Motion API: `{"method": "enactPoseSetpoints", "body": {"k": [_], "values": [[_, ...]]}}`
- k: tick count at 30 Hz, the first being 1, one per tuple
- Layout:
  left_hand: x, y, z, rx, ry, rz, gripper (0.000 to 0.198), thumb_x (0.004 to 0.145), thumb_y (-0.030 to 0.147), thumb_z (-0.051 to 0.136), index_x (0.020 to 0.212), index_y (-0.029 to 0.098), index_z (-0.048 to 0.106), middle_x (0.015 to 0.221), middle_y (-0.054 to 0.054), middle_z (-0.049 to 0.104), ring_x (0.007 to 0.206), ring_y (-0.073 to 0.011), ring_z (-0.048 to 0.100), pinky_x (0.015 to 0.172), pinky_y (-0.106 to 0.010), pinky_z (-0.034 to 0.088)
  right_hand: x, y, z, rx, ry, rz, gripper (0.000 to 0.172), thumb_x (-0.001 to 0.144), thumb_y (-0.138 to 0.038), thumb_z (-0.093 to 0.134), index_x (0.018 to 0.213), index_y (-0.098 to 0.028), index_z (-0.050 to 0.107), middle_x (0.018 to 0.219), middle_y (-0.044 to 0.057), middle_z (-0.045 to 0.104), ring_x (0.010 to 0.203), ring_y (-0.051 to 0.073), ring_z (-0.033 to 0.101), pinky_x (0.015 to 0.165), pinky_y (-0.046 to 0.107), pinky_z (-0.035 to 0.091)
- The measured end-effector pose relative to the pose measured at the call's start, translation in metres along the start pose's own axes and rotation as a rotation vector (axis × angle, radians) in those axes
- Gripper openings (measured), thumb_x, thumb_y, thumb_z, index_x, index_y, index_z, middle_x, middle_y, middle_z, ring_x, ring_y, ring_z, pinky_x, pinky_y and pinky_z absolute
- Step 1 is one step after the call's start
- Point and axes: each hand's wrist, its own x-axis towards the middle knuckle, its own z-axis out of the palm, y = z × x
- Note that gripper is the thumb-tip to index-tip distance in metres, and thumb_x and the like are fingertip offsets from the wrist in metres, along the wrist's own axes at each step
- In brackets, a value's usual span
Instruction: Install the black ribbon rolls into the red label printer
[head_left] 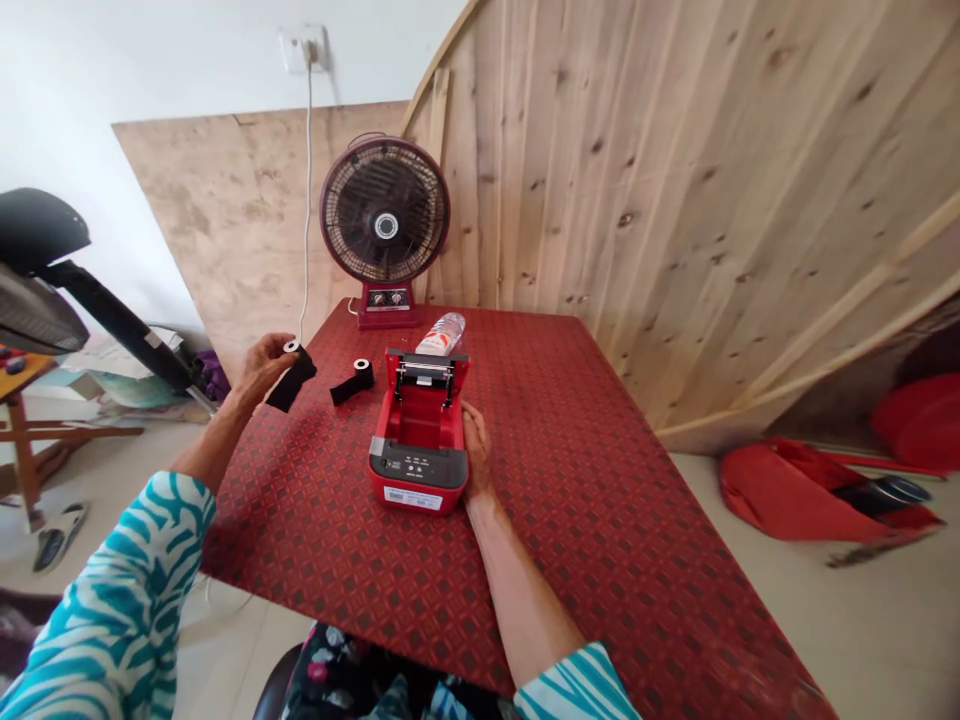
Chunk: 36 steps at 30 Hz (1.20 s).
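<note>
My left hand pinches a small black roll with a white core, its loose end hanging down, over the table's left edge. A second black roll with a white core stands on the table, its tail stretched to the left. Centred before me is a red and black receipt or label printer, its lid raised and its red inner bay visible. My right hand grips the printer's right side, with some fingers hidden against it. A white label is on the printer's front.
The table has a red patterned cover. At the back stand a dark red fan and, behind the printer, a clear plastic bottle lying down. A white cord hangs from a wall socket. A wooden panel leans behind.
</note>
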Motion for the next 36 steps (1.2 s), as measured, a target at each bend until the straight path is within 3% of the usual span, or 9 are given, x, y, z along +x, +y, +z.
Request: {"method": "enactPoseSetpoints", "body": {"k": [5, 8, 14, 18, 22, 26, 32, 36], "values": [[-0.003, -0.030, 0.027, 0.110, -0.153, -0.020, 0.045, 0.052, 0.040, 0.072, 0.087, 0.016, 0.059, 0.075, 0.000, 0.066, 0.071, -0.0167, 0.063, 0.071, -0.031, 0.050, -0.001, -0.003, -0.002, -0.074, -0.006, -0.062, 0.044, 0.080, -0.050, 0.050, 0.105, -0.017, 0.064, 0.114, 0.011, 0.067, 0.105, 0.022, 0.060, 0.093, 0.037, 0.044], [-0.006, -0.038, 0.037, 0.210, -0.213, -0.013, 0.043, 0.055, 0.041, 0.070, 0.089, 0.017, 0.062, 0.076, 0.000, 0.067, 0.072, -0.0175, 0.063, 0.070, -0.030, 0.050, -0.001, -0.005, -0.003, -0.097, -0.006, -0.065, 0.045, 0.079, -0.051, 0.050, 0.105, -0.017, 0.064, 0.114, 0.011, 0.067, 0.105, 0.022, 0.059, 0.093, 0.036, 0.044], [0.008, -0.020, 0.032, 0.442, -0.332, 0.018, 0.047, 0.069, 0.051, 0.061, 0.100, 0.016, 0.067, 0.099, -0.007, 0.072, 0.094, -0.0248, 0.065, 0.082, -0.034, 0.050, -0.002, -0.006, -0.003, -0.116, -0.006, -0.040, 0.044, 0.079, -0.050, 0.048, 0.105, -0.017, 0.063, 0.116, 0.011, 0.066, 0.107, 0.021, 0.059, 0.092, 0.035, 0.044], [0.023, -0.008, 0.048, 0.570, -0.394, 0.058, 0.045, 0.072, 0.043, 0.061, 0.108, 0.018, 0.067, 0.116, -0.008, 0.069, 0.108, -0.0255, 0.062, 0.092, -0.032, 0.046, -0.003, -0.007, -0.003, -0.098, -0.009, -0.018, 0.044, 0.080, -0.050, 0.048, 0.106, -0.018, 0.062, 0.116, 0.011, 0.066, 0.104, 0.021, 0.060, 0.090, 0.035, 0.045], [0.028, -0.001, 0.074, 0.692, -0.416, 0.077, 0.035, 0.063, 0.024, 0.065, 0.098, 0.022, 0.071, 0.103, -0.006, 0.073, 0.107, -0.0299, 0.062, 0.093, -0.036, 0.043, -0.002, -0.005, -0.003, -0.088, 0.002, -0.023, 0.045, 0.077, -0.052, 0.051, 0.105, -0.019, 0.063, 0.114, 0.009, 0.067, 0.106, 0.021, 0.059, 0.093, 0.036, 0.044], [0.026, 0.005, 0.088, 0.720, -0.429, 0.094, 0.029, 0.062, 0.018, 0.060, 0.088, 0.022, 0.071, 0.082, -0.004, 0.072, 0.095, -0.0298, 0.065, 0.084, -0.035, 0.045, -0.002, -0.004, -0.002, -0.054, 0.008, 0.015, 0.045, 0.077, -0.052, 0.052, 0.106, -0.019, 0.063, 0.113, 0.009, 0.067, 0.104, 0.021, 0.060, 0.091, 0.036, 0.045], [0.012, 0.022, 0.077, 0.599, -0.407, 0.143, 0.027, 0.065, 0.028, 0.060, 0.090, 0.017, 0.062, 0.086, -0.004, 0.069, 0.086, -0.0212, 0.064, 0.074, -0.028, 0.048, 0.000, -0.006, 0.002, -0.027, 0.010, 0.009, 0.043, 0.076, -0.051, 0.052, 0.103, -0.020, 0.065, 0.110, 0.008, 0.069, 0.100, 0.021, 0.061, 0.087, 0.035, 0.046], [-0.012, 0.052, 0.054, 0.228, -0.432, 0.149, 0.033, 0.067, 0.036, 0.064, 0.093, 0.016, 0.056, 0.083, -0.002, 0.066, 0.075, -0.0158, 0.062, 0.068, -0.026, 0.049, 0.001, -0.006, 0.002, -0.010, 0.007, -0.001, 0.041, 0.077, -0.049, 0.052, 0.102, -0.020, 0.065, 0.108, 0.008, 0.070, 0.100, 0.021, 0.061, 0.088, 0.035, 0.045]]}}
